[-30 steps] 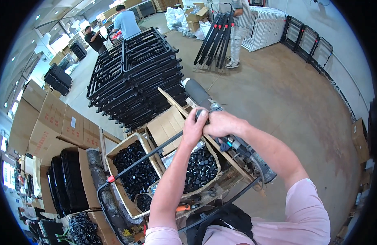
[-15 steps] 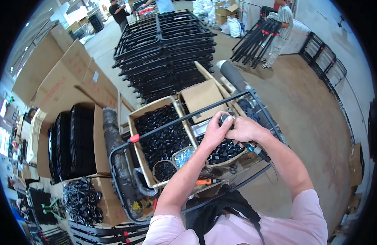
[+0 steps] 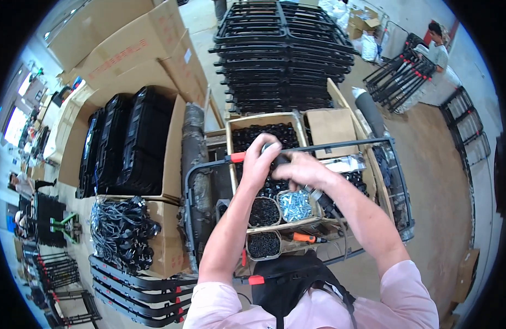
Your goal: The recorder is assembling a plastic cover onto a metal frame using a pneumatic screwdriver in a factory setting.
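Note:
My left hand (image 3: 258, 160) is closed at the far bar of a black tubular frame (image 3: 346, 145), beside a red piece (image 3: 237, 157) on that bar. Its thumb presses against a small dark rounded part whose kind I cannot make out. Just to the right, my right hand (image 3: 301, 169) is wrapped round a dark powered screwdriver (image 3: 323, 202), its corded end pointing back toward me. The tool's tip meets the area by my left hand, but motion blur and fingers hide the contact. The frame lies across a wooden bench with bins.
Below the frame stand a bin of black plastic parts (image 3: 253, 137), a tub of silvery screws (image 3: 294, 206) and a basket of black screws (image 3: 264, 245). An orange-handled tool (image 3: 309, 238) lies nearby. Stacked black frames (image 3: 280, 60) rise behind; a carton (image 3: 173, 148) of black cases stands left.
My view has swung left. Both hands and the screwdriver have moved leftward along the far bar, from its right part to near the red piece.

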`<state>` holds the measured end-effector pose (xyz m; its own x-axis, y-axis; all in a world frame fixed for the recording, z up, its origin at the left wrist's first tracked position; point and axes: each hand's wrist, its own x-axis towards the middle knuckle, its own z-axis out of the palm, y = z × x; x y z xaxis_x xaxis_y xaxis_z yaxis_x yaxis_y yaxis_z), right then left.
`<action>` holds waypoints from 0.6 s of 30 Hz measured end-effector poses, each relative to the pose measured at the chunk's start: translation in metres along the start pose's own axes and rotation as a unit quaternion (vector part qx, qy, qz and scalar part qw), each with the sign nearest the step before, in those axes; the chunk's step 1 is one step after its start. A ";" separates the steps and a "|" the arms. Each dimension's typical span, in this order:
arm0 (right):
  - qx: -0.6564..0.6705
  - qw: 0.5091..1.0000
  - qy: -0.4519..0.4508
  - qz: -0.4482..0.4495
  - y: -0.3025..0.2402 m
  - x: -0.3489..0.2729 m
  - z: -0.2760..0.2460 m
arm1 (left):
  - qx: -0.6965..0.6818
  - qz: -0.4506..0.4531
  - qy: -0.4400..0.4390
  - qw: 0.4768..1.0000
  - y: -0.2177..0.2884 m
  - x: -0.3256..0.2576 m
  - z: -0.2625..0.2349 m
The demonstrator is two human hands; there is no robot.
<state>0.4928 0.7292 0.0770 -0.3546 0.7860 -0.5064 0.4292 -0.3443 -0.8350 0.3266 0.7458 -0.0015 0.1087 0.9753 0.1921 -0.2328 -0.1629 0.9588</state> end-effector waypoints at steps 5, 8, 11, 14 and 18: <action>-0.279 0.948 0.027 -0.151 0.049 0.014 0.090 | -0.117 -0.097 0.204 0.967 -0.025 -0.102 -0.060; -0.419 0.876 0.012 -0.238 0.078 0.026 0.134 | 0.070 -0.262 0.249 0.930 -0.066 -0.149 -0.107; -0.462 0.853 0.002 -0.243 0.117 0.053 0.159 | 0.186 -0.329 0.213 0.901 -0.097 -0.159 -0.116; -0.476 0.843 0.025 -0.249 0.142 0.072 0.168 | 0.394 -0.276 0.243 0.842 -0.102 -0.152 -0.106; -0.479 0.842 0.036 -0.246 0.147 0.082 0.178 | 0.434 -0.234 0.258 0.831 -0.122 -0.158 -0.113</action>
<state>0.3790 0.6518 -0.1253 -0.6486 0.7537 -0.1061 0.7303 0.5769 -0.3658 0.2292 0.6288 -0.1725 -0.4900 0.8595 -0.1454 0.5271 0.4250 0.7359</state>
